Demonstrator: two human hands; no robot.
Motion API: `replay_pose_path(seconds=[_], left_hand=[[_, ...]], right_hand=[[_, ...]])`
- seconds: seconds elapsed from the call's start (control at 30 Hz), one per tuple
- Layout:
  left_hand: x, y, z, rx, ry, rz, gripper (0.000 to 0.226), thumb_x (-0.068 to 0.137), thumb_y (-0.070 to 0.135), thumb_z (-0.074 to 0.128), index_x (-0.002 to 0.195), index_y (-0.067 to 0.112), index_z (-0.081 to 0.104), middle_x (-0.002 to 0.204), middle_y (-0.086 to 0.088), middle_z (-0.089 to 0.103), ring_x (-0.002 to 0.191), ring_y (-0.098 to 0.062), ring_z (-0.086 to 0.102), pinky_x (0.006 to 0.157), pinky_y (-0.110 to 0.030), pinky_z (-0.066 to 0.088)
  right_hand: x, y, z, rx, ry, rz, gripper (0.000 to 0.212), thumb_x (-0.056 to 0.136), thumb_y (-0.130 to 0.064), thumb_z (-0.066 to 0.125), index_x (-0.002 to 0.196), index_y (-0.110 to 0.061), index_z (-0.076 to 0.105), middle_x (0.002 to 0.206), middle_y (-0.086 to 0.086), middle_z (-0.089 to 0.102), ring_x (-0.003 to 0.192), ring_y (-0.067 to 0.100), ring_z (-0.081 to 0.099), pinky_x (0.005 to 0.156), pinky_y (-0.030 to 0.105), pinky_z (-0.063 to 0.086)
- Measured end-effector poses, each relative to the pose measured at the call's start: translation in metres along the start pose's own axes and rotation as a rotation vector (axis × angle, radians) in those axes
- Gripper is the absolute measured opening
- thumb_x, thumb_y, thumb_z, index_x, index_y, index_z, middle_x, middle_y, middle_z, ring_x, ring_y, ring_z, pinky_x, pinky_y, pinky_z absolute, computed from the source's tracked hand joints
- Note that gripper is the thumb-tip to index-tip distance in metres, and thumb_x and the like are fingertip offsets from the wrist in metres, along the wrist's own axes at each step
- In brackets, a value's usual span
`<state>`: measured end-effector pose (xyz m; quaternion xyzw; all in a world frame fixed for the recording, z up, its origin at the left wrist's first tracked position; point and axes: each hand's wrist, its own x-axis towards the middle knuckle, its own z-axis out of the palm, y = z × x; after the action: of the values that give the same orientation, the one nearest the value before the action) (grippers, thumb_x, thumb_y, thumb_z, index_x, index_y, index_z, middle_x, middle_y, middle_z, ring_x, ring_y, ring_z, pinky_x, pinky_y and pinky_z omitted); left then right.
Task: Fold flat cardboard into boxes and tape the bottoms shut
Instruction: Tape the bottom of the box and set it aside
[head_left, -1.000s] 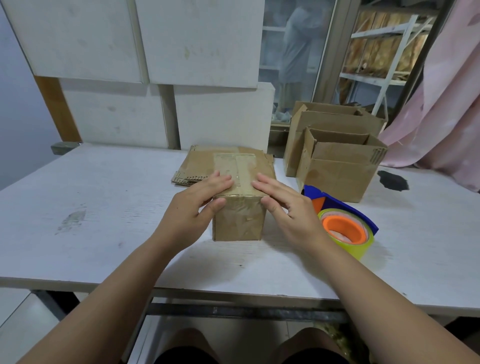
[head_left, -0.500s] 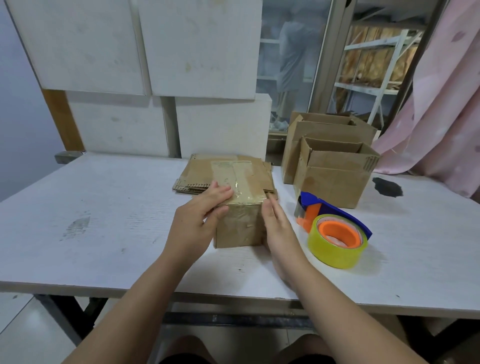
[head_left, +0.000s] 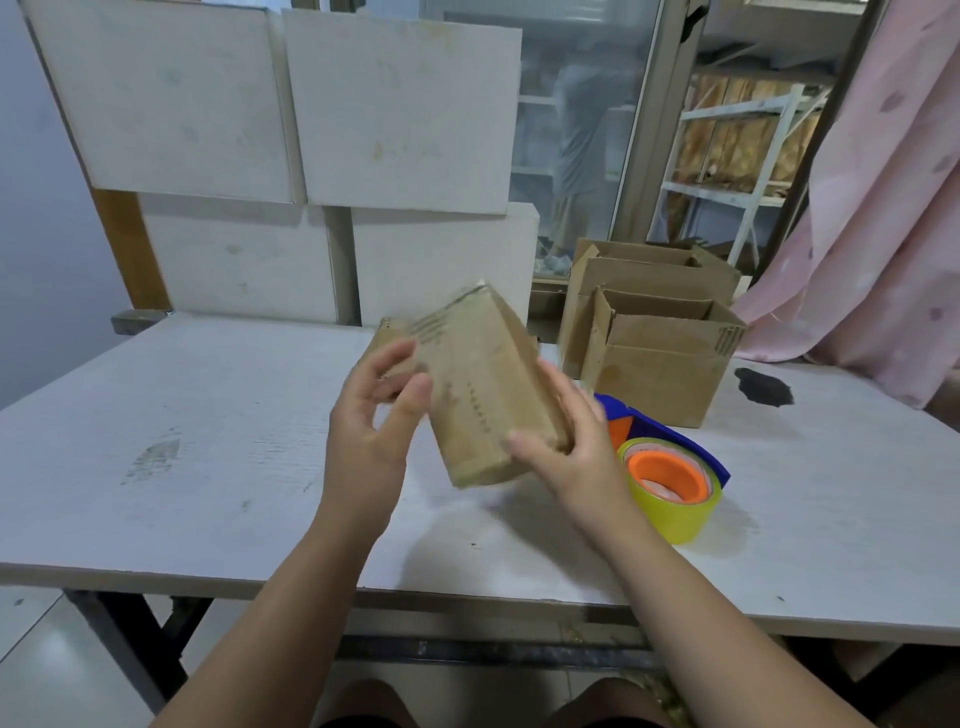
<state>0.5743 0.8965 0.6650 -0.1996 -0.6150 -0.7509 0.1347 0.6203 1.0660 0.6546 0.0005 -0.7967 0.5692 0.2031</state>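
I'm watching the head cam feed. The small cardboard box (head_left: 483, 384) is hanging in the air over the middle of the white table (head_left: 208, 441), tilted, w/ one end pointing up and far and the other down and near, and its shadow is lying on the tabletop below. The right hand (head_left: 576, 457) is gripping the box's lower right corner, thumb lying across the near face and the other fingers wrapping round the right side. The left hand (head_left: 374, 431) is holding the box's left edge, thumb pressing the near face and fingers curling behind. That part is blurring a bit, so I can't tell how firm the hold is. Just right of the right hand, a tape dispenser (head_left: 670, 467) is sitting on the table: blue frame, orange hub, yellowish roll. Beyond it, 2 open-topped boxes are standing at the far right of the table, the nearer one (head_left: 660, 374) touching the farther one (head_left: 649, 270) behind it. A dark stain (head_left: 763, 387) is showing on the tabletop right of the nearer one. White panels (head_left: 400, 109) are standing along the far side, a pink curtain (head_left: 883, 208) is hanging at the right, and shelving (head_left: 743, 145) is showing beyond the glass.
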Motion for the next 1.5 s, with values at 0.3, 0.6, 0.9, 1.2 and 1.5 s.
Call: replay_pose_path(seconds=[0.3, 0.6, 0.9, 1.2, 1.5], left_hand=[[0.019, -0.002, -0.012, 0.004, -0.078, -0.233, 0.055, 0.078, 0.058, 0.065, 0.122, 0.026, 0.062, 0.122, 0.005, 0.064, 0.116, -0.011, 0.058, 0.105, -0.043, 0.042], [-0.005, -0.027, -0.027, 0.065, -0.035, -0.245, 0.027, 0.098, 0.017, 0.049, 0.118, 0.027, 0.064, 0.109, 0.016, 0.069, 0.106, -0.002, 0.062, 0.096, -0.032, 0.049], [0.0, -0.021, -0.034, 0.125, 0.05, -0.171, 0.029, 0.097, 0.048, 0.037, 0.102, 0.038, 0.064, 0.107, 0.019, 0.066, 0.102, 0.0, 0.06, 0.086, -0.026, 0.047], [0.032, -0.006, -0.043, 0.563, -0.558, -0.086, 0.033, 0.079, 0.034, 0.074, 0.097, 0.058, 0.06, 0.109, 0.033, 0.052, 0.11, 0.008, 0.042, 0.098, -0.025, 0.037], [0.054, 0.02, -0.044, 1.124, -0.893, 0.125, 0.059, 0.08, 0.043, 0.071, 0.126, 0.052, 0.035, 0.136, 0.028, 0.014, 0.122, 0.003, 0.027, 0.097, -0.01, 0.028]], right_hand=[[0.002, 0.022, -0.018, -1.022, -0.033, -0.898, 0.082, 0.062, -0.053, 0.071, 0.138, -0.041, 0.04, 0.15, 0.012, 0.02, 0.135, 0.04, 0.023, 0.108, 0.056, 0.025], [-0.01, 0.023, -0.002, -0.139, 0.093, -0.221, 0.089, 0.063, -0.085, 0.054, 0.132, -0.071, 0.001, 0.158, -0.016, -0.002, 0.148, 0.012, 0.006, 0.119, 0.045, 0.018], [-0.015, 0.025, -0.007, -0.297, 0.093, -0.207, 0.078, 0.076, -0.054, 0.07, 0.135, -0.058, 0.019, 0.146, -0.016, 0.029, 0.135, 0.0, 0.024, 0.109, 0.024, 0.026], [0.012, -0.007, -0.04, -0.444, -0.301, -0.183, 0.041, 0.078, -0.026, 0.078, 0.092, -0.05, 0.049, 0.104, -0.052, 0.031, 0.118, 0.004, 0.031, 0.102, 0.022, 0.032], [0.038, -0.024, -0.058, -1.024, -0.49, -0.416, 0.073, 0.069, -0.047, 0.08, 0.127, -0.045, 0.035, 0.108, -0.008, 0.032, 0.091, 0.009, 0.039, 0.07, 0.029, 0.046]])
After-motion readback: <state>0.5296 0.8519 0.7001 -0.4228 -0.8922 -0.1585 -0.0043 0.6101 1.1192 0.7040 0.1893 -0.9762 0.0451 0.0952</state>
